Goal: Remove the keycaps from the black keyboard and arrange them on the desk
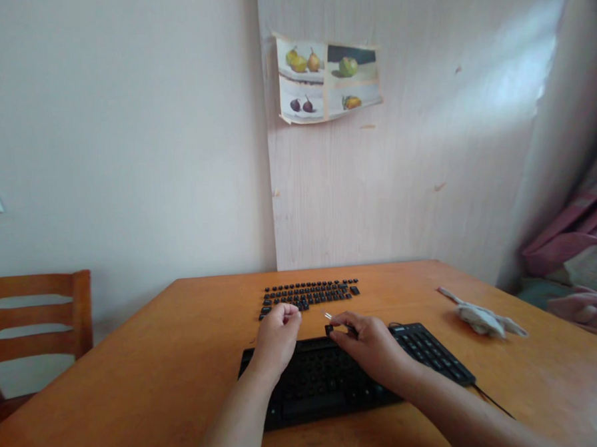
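A black keyboard point(311, 376) lies before me, the keys gone from much of its left and middle part. My right hand point(369, 343) is over its upper edge, pinching a black keycap point(329, 329) between thumb and fingers. Thin metal prongs point(327, 315) show just beyond those fingers; whether this hand holds them too is unclear. My left hand point(280, 331) hovers at the keyboard's upper left, its fingers curled together, and what they hold, if anything, is hidden. Past both hands, loose keycaps point(307, 294) are laid out in rows on the table.
The wooden table point(161, 371) meets the wall at the back. A crumpled grey cloth point(484, 319) lies at the right. The keyboard's cable point(492, 401) runs off to the lower right. A wooden chair point(80, 308) stands at the left, and fabric point(582, 289) is piled at the far right.
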Motion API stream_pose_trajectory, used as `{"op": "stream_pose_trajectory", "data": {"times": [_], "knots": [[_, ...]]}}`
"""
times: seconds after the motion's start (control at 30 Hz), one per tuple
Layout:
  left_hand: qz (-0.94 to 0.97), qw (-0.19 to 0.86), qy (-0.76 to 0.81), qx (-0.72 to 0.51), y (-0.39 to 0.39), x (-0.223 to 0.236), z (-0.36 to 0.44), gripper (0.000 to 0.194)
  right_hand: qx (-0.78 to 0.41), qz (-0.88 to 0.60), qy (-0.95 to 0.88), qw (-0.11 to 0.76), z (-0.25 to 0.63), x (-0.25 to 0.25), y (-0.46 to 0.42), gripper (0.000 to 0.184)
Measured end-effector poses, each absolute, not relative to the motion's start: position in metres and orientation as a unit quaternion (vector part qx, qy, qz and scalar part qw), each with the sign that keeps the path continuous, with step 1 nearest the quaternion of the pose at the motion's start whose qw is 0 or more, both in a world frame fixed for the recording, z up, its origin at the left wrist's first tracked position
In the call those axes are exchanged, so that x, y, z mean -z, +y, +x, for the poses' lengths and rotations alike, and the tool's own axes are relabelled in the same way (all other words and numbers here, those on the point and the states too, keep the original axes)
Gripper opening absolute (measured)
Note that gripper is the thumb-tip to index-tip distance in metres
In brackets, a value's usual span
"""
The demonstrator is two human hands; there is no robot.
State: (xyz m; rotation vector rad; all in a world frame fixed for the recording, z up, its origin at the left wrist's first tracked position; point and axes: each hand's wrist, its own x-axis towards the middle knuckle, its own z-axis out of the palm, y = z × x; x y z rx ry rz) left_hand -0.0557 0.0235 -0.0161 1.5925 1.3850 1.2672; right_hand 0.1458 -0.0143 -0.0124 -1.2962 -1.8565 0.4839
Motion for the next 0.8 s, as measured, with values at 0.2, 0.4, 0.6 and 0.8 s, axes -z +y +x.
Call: {"op": "stream_pose_trajectory", "data": {"times": [0.2,0.4,0.6,0.8], "knots": [[0.642,0.217,0.576,-0.457,0.034,0.024,-0.071,0.014,-0.153,-0.57,-0.739,0.326,0.151,-0.004,0.026,0.026],[0.636,0.213,0.607,-0.427,0.041,0.035,-0.076,0.013,-0.123,-0.606,-0.735,0.28,0.153,0.007,0.084,0.019],[0.631,0.219,0.62,-0.411,0.043,0.037,-0.075,0.013,-0.107,-0.628,-0.736,0.228,0.143,0.021,0.111,0.015],[0.639,0.217,0.615,-0.408,0.038,0.035,-0.073,0.013,-0.096,-0.638,-0.74,0.192,0.132,0.029,0.117,0.017]]}}
